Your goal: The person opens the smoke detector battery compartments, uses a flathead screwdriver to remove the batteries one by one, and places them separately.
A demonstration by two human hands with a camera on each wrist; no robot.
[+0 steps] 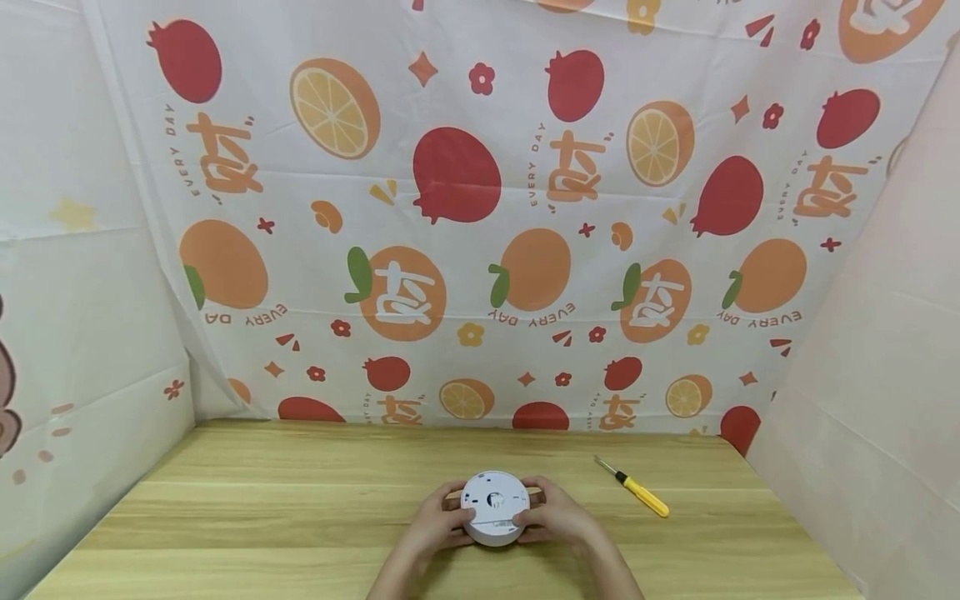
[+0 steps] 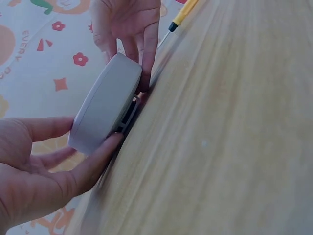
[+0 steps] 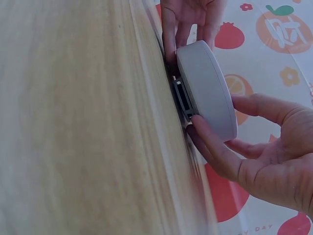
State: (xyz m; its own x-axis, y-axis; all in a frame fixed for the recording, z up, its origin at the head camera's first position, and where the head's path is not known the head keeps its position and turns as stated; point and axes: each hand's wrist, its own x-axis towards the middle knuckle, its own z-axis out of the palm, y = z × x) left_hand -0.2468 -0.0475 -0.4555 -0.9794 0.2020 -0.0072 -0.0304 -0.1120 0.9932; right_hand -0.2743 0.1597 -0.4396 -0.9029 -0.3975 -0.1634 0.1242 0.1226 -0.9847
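White disc, yellow-black screwdriver, wood-grained tan table, fruit-patterned white cloth

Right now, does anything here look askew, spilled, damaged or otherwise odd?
Nothing stands out as spilled or damaged. The left hand and right hand hold the disc; the screwdriver lies at a slant on the table. A dark part shows at the disc's underside; whether that is normal, I cannot tell.

Head cam farther back, fwd & down; wrist cams near, opp. sides, share white disc.
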